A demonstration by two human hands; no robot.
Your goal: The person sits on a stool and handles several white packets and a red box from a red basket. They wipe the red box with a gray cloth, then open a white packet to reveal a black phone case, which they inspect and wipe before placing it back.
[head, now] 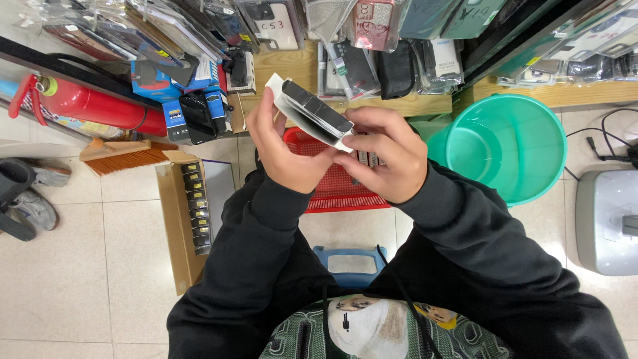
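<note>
Left hand (282,149) and right hand (385,159) both pinch a small dark phone case in white sleeve (314,114) above the red basket (332,189); likely light, stiff, slippery, best held by edges.

Count log, clock dirs from frame centre.

- Hands: 2, left hand (284,149) + right hand (385,159), approx 12 o'clock.
- Small dark box in clear sleeve (316,113): 1, held betw. both hands.
- Red basket (332,186): 1, under hands.
- Green bucket (506,147): 1, 2 o'clock.
- Fire extinguisher (93,105), red: 1, 10 o'clock.
- Brush (123,156), orange bristles: 1, 9–10 o'clock.
- Cardboard box (178,226) w/ row of small dark items: 1, 8–9 o'clock; items too small to count exactly.
- Blue stool (350,262): 1, 6 o'clock.
- Grey appliance (608,223): 1, 3 o'clock.
- Shoes (26,199): 2 seen, 9 o'clock.
- Hanging phone cases (372,26): many, uncountable, 12 o'clock.
</note>
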